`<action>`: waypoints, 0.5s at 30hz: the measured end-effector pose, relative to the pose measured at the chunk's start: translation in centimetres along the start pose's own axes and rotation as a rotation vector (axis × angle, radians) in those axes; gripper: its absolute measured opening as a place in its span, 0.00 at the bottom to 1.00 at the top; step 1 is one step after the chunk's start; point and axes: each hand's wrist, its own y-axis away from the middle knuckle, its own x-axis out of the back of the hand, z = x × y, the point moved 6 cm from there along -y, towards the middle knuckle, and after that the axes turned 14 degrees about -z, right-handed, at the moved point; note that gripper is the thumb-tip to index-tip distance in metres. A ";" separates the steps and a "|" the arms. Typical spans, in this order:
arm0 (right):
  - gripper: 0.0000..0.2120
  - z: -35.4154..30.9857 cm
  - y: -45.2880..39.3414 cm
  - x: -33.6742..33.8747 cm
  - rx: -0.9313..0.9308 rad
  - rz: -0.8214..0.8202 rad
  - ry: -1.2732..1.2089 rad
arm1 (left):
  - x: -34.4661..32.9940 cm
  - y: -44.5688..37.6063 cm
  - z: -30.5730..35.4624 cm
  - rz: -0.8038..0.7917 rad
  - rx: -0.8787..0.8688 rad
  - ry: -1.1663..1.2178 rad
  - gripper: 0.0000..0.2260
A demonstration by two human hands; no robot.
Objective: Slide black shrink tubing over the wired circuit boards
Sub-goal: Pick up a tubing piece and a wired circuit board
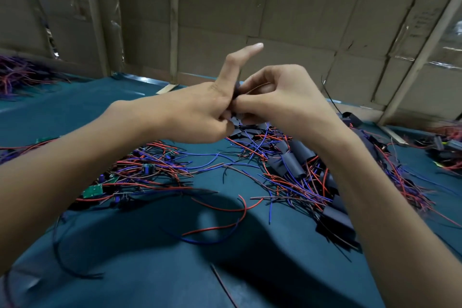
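While bare boards point(93, 190) wait left on desk point(150, 270): left hand point(200, 117), forefinger raised, pinching black tubing point(237, 90), steadied for threading; right hand point(282, 100) pinching its wire; sleeved boards point(292, 164) piled right.

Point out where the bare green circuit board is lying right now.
In the head view, the bare green circuit board lies on the teal table at lower left, at the near edge of the left wire tangle, just beside the left forearm.

both hands point(200, 117) point(277, 97) together, fingers point(241, 57) pinched, left forefinger straight
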 end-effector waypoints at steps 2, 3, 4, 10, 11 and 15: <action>0.14 0.7 -0.1 0.7 -0.044 0.056 -0.018 | 0.1 0.1 -1.7 0.039 0.016 0.125 0.44; 0.13 1.1 -0.1 1.2 -0.067 0.073 -0.012 | 0.0 0.2 -3.2 0.046 0.085 0.122 0.40; 0.12 1.4 -0.1 1.5 -0.092 0.078 0.001 | -0.4 0.3 -5.0 0.020 0.201 0.078 0.33; 0.11 2.1 -0.1 1.9 -0.157 0.085 0.052 | -4.3 3.6 -13.5 -0.472 0.811 -0.370 0.18; 0.11 2.1 -0.1 1.9 -0.161 0.089 0.053 | -4.0 3.5 -13.8 -0.424 0.802 -0.356 0.17; 0.12 2.3 -0.2 2.3 -0.171 0.124 0.046 | -3.4 3.2 -13.7 -0.384 0.790 -0.385 0.17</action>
